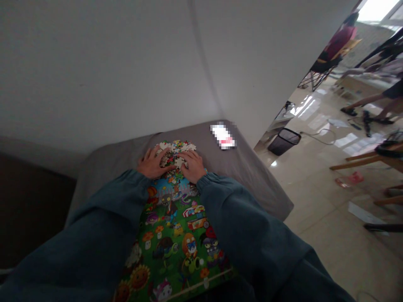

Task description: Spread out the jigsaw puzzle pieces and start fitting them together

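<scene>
Both my left hand (153,163) and right hand (193,165) cup loose jigsaw pieces (180,162), half-open, gripping none I can see.
Light, stiff card, I judge; pinch opposite edges.

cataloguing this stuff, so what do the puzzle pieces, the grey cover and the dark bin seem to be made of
Puzzle pieces: probably cardboard; some faces pale and matte, others printed in colour.
Grey cover: likely dull fabric, draped with soft creases.
Dark bin: perhaps metal mesh or plastic; thin-rimmed, dull sides, too blurred to settle.
</scene>
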Action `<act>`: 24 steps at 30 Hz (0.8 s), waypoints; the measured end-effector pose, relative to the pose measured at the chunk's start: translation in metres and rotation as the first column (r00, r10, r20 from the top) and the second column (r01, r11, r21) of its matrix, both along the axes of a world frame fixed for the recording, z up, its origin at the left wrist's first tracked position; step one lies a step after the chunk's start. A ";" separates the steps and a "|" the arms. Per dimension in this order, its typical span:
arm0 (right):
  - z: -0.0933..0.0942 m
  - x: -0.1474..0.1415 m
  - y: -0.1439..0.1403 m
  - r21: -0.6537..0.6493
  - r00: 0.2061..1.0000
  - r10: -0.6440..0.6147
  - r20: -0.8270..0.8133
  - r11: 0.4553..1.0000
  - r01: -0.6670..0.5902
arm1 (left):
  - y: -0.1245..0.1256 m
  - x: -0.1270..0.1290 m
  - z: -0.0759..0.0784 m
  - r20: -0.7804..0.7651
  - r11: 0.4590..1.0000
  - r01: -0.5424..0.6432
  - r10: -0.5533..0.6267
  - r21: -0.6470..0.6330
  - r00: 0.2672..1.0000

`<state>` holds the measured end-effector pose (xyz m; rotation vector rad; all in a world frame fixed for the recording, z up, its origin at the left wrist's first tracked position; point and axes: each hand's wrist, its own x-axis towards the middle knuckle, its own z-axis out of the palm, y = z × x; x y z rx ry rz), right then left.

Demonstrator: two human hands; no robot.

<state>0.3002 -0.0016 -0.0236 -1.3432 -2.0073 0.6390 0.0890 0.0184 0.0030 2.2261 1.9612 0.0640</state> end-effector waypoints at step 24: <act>0.011 0.008 0.006 0.007 0.992 0.123 -0.026 0.992 -0.123 | 0.021 -0.001 0.041 0.274 0.984 0.136 -0.163 0.116 0.948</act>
